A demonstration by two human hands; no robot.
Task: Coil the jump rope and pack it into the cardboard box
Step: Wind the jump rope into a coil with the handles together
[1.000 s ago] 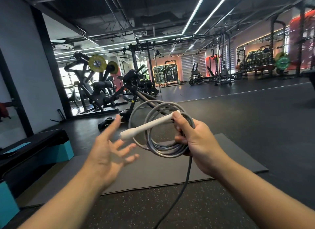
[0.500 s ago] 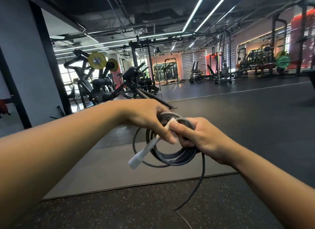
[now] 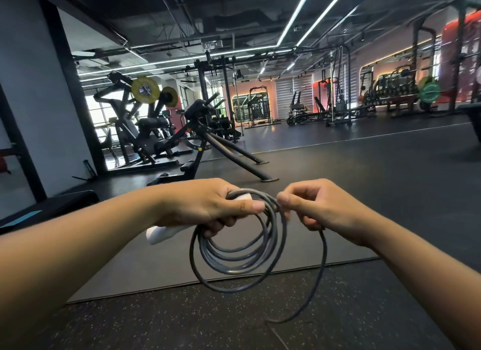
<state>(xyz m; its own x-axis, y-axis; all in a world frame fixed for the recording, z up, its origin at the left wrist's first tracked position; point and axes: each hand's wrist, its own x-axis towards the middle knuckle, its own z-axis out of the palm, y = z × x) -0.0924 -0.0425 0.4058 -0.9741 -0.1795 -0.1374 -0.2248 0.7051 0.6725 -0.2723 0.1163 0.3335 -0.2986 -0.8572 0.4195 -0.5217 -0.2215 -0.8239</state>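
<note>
A grey jump rope hangs in several loops in front of me. My left hand grips the top of the coil together with the white handle, which sticks out below the fist to the left. My right hand pinches the rope just right of the coil. From that hand a loose strand drops and curves down toward the floor. No cardboard box is in view.
A grey exercise mat lies on the speckled black floor below my hands. A black step platform with teal sides sits at the left. Weight machines and a black angled bench frame stand beyond the mat.
My left hand came in from open and took the coil and white handle from my right hand. My right hand shifted right onto the loose strand. The coil now hangs lower and wider.
</note>
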